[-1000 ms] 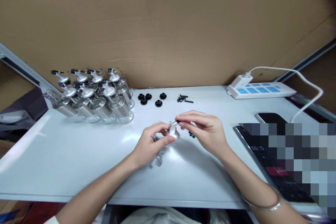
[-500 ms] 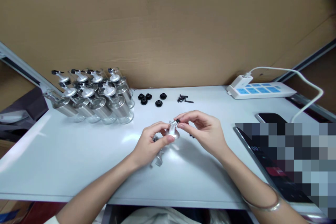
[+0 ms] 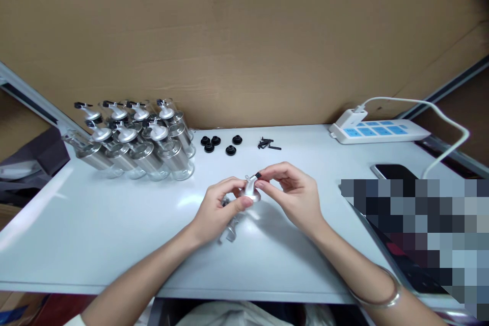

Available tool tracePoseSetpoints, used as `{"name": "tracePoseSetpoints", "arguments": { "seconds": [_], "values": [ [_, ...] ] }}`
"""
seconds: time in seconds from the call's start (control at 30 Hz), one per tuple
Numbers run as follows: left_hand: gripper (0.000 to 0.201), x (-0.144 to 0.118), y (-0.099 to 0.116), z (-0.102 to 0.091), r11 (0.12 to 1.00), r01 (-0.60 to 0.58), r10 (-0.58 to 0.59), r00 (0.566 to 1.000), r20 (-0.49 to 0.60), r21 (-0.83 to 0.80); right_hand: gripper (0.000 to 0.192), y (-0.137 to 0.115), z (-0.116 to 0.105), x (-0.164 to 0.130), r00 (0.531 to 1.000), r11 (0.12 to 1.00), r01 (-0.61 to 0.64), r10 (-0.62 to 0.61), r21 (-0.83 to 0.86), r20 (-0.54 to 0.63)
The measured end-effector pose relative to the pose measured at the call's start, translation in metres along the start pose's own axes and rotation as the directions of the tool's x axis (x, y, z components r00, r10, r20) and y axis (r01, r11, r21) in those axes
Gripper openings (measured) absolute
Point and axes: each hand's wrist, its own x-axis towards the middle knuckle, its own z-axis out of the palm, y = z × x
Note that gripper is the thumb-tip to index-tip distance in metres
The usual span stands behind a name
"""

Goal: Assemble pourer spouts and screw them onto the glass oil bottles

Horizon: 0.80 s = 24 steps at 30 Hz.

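At table centre, left hand [image 3: 217, 210] is clamping silver pourer cap [image 3: 251, 191]; right hand [image 3: 294, 193] fingertips are pinching 1 small black plug [image 3: 258, 175] at its spout. Best pushing straight, cap steady.

Head view: worn on the person's head
Facing: forward and down, over the table [image 3: 95, 234]
Nearness: at arm's reach

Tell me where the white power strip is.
In the head view, the white power strip lies at the table's far right, against the cardboard wall, just beyond the dark phone.
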Motion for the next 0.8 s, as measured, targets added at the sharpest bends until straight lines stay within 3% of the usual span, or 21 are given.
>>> {"name": "tracePoseSetpoints", "arguments": {
  "seconds": [0.23, 0.8],
  "values": [
    [0.023, 0.0012, 0.0006, -0.0004, 1.0, -0.006, 0.005, 1.0, 0.008, 0.015, 0.008, 0.0017, -0.0003, -0.0013, 0.999, 0.999, 0.039, -0.039, -0.03, -0.019],
    [0.027, 0.0023, 0.0051, -0.0019, 0.996, -0.054, 0.05, 0.997, 0.053, 0.074, 0.007, 0.0002, -0.0001, 0.001, 0.999, 0.999, -0.016, 0.014, -0.051, -0.043]
  ]
}}
